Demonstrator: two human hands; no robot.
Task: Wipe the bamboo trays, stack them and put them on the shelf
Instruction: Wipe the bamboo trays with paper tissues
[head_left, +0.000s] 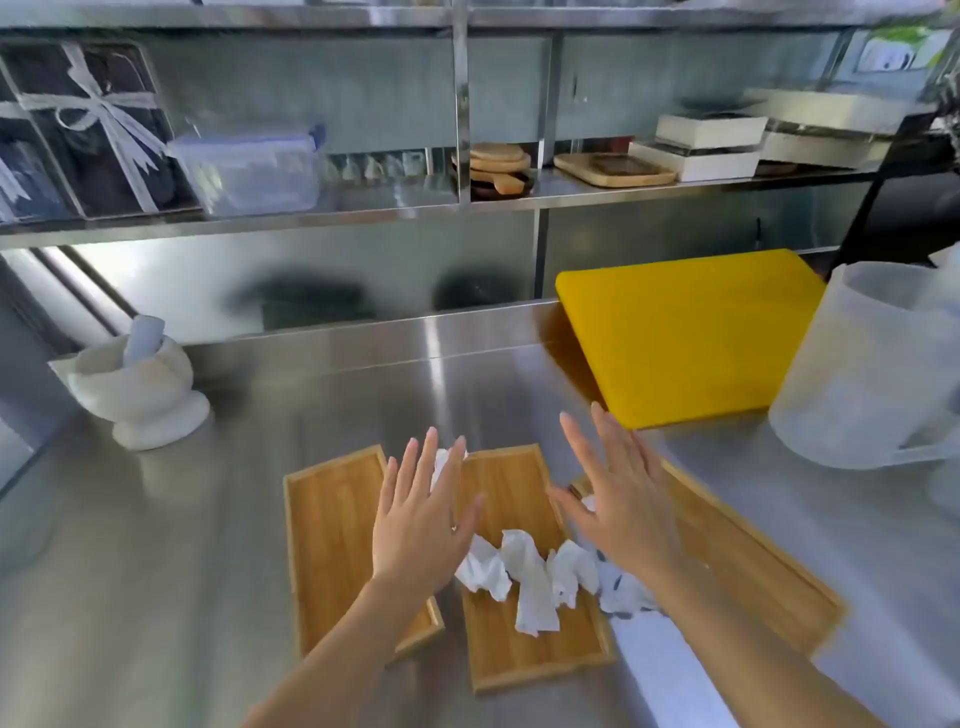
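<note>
Bamboo trays: left tray (332, 540), middle tray (519, 649), right tray (753, 566) side by side on near steel counter (156, 597); crumpled white cloth (524, 577) across middle. My left hand (421, 525), right hand (623, 509) hover above, fingers spread, holding nothing. Open counter left; yellow board (685, 338) far right.

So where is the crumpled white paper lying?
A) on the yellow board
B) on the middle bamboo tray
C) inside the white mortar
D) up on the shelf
B: the crumpled white paper lies across the middle bamboo tray, between the two open hands, not on the yellow board.
</note>
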